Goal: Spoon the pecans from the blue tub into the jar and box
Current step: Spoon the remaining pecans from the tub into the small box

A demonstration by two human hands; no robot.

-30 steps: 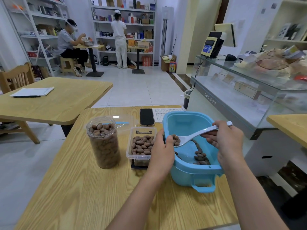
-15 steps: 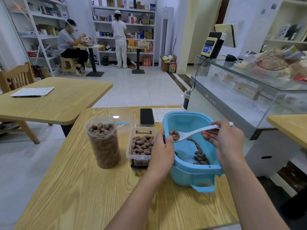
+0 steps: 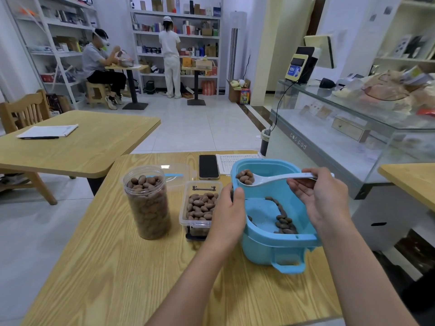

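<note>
While half a second ago it sat lower, white spoon (image 3: 277, 178) now risen, right hand (image 3: 322, 196) pinching its handle, left hand (image 3: 231, 208) gripping blue tub (image 3: 277, 245) rim — pecans (image 3: 245, 177) heaped, perhaps six.

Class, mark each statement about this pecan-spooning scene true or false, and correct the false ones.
1. The white spoon carries pecans. True.
2. The jar is empty. False: it is filled with pecans almost to the rim.
3. The left hand grips the blue tub at its rim. True.
4. The right hand holds the phone. False: it holds the spoon's handle; the phone lies on the table.
5. The clear box stands between jar and tub. True.
</note>
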